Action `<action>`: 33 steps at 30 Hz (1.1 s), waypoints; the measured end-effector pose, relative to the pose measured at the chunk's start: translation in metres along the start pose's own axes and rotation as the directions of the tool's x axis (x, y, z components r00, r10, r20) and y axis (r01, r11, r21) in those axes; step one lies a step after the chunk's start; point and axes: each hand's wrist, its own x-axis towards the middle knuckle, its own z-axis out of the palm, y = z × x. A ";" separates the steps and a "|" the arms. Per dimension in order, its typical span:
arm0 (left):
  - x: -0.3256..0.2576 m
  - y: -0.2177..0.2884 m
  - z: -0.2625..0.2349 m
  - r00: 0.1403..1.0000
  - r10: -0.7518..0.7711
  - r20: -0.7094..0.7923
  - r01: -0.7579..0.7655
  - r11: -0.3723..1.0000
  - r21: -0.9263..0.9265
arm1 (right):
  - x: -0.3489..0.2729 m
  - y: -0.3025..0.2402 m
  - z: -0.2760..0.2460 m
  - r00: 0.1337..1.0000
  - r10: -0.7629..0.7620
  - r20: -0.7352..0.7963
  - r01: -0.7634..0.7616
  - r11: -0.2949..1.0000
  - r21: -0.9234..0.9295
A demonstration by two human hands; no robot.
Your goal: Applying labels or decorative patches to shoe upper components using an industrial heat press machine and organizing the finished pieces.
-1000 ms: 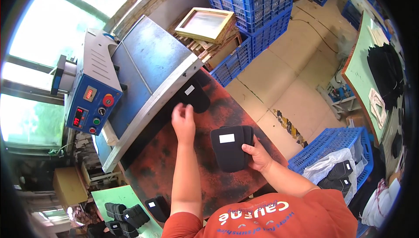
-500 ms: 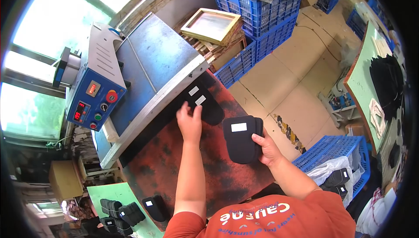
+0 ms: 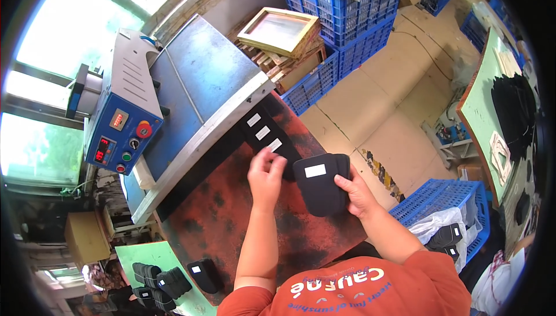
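My right hand (image 3: 357,193) grips a stack of black fabric pieces (image 3: 317,185), the top one bearing a white label, just above the red-and-black mottled table (image 3: 220,217). My left hand (image 3: 265,176) reaches forward, its fingertips pinching the near end of a black labelled piece (image 3: 280,149). That piece is the nearest of three laid overlapping in a row (image 3: 262,133), which runs toward the metal edge of the blue machine bed (image 3: 202,78). The two hands are about a hand's width apart.
A blue control box (image 3: 124,130) with buttons and a red knob stands at the left of the bed. Wooden frames (image 3: 278,29) and blue crates (image 3: 347,3) lie beyond. A blue crate (image 3: 446,206) holds black pieces at my right. More pieces sit on a green board (image 3: 168,281).
The row on the table has grown from one black piece to three. My left hand has drawn back toward me with each one, and my right hand has brought the stack nearer.
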 end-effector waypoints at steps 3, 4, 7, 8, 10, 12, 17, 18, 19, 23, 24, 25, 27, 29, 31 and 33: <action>-0.019 0.012 -0.002 0.975 -0.144 0.171 0.169 0.976 -0.136 | 0.001 -0.001 0.000 1.000 0.021 -0.015 -0.021 0.999 0.028; -0.016 0.001 -0.006 0.977 -0.202 0.072 0.213 0.956 -0.202 | 0.001 -0.005 -0.006 1.000 0.022 -0.009 -0.022 0.998 0.067; -0.005 -0.026 -0.017 0.958 -0.258 -0.126 0.225 0.947 -0.230 | -0.002 -0.024 -0.021 0.984 0.041 0.175 -0.083 0.968 0.237; -0.003 -0.029 -0.014 0.962 -0.213 -0.173 0.186 0.970 -0.158 | -0.003 -0.026 -0.019 0.994 0.025 0.104 -0.045 0.978 0.202; -0.006 -0.031 -0.012 0.962 -0.164 -0.218 0.149 0.985 -0.083 | -0.005 -0.019 -0.017 0.998 0.027 0.060 -0.035 0.989 0.142; -0.019 -0.012 -0.005 0.964 0.249 -0.092 -0.207 0.922 0.327 | -0.008 -0.013 -0.012 0.997 0.065 -0.028 -0.064 0.996 0.060; -0.048 0.013 0.006 0.970 -0.227 0.092 0.242 0.943 -0.226 | -0.009 -0.011 -0.023 0.998 0.054 0.037 -0.057 0.991 0.117; -0.048 0.006 -0.001 0.961 -0.269 0.070 0.278 0.923 -0.265 | -0.009 -0.018 -0.027 0.991 0.040 0.125 -0.065 0.977 0.202; -0.048 -0.004 -0.008 0.949 -0.312 0.050 0.311 0.900 -0.305 | -0.008 -0.022 -0.039 0.985 0.078 0.153 -0.113 0.966 0.232; -0.053 -0.029 -0.006 0.985 -0.107 -0.135 0.116 0.991 0.060 | -0.014 -0.028 -0.043 0.994 0.085 0.073 -0.094 0.986 0.139; -0.055 -0.026 -0.003 0.986 -0.109 -0.129 0.117 0.991 0.059 | -0.015 -0.025 -0.037 0.996 0.086 0.012 -0.087 0.992 0.086; -0.059 -0.021 0.000 0.995 0.029 -0.098 -0.019 0.994 0.107 | -0.019 -0.021 -0.029 0.998 0.067 -0.014 -0.066 0.997 0.043; -0.073 0.018 0.015 0.997 -0.043 0.059 0.050 0.990 -0.132 | -0.023 -0.008 -0.027 0.998 0.061 -0.002 -0.061 0.995 -0.075; -0.082 0.023 0.018 0.979 -0.103 0.174 0.150 0.948 -0.279 | -0.028 -0.006 -0.027 0.996 0.078 0.038 -0.075 0.994 -0.082; -0.084 0.003 0.007 0.977 -0.179 0.113 0.202 0.947 -0.250 | -0.026 -0.012 -0.039 0.992 0.057 0.117 -0.075 0.984 0.159; -0.088 -0.008 0.003 0.977 -0.204 0.064 0.213 0.948 -0.235 | -0.026 -0.028 -0.058 0.980 0.117 0.159 -0.150 0.966 0.209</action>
